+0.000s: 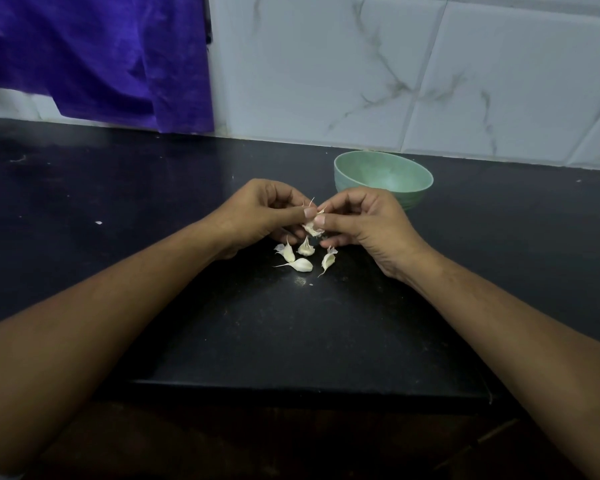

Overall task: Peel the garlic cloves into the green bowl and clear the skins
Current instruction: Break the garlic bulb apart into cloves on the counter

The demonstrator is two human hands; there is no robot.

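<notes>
A garlic clove point(311, 227) with papery skin is pinched between my left hand point(262, 213) and my right hand point(362, 225) just above the black counter point(153, 209). Thumbs and fingertips of both hands meet on the clove, and thin skin tips stick up between them. Below the hands several unpeeled cloves point(302, 261) lie in a small cluster on the counter. The green bowl point(383, 177) stands behind my right hand, near the wall; no clove shows in the part of its inside that I see.
A purple cloth point(101, 57) hangs over the wall at the back left. White marble-patterned tiles point(430, 71) line the wall behind the bowl. The counter's front edge point(291, 388) runs below my forearms. Small skin flecks point(98, 222) lie on the counter.
</notes>
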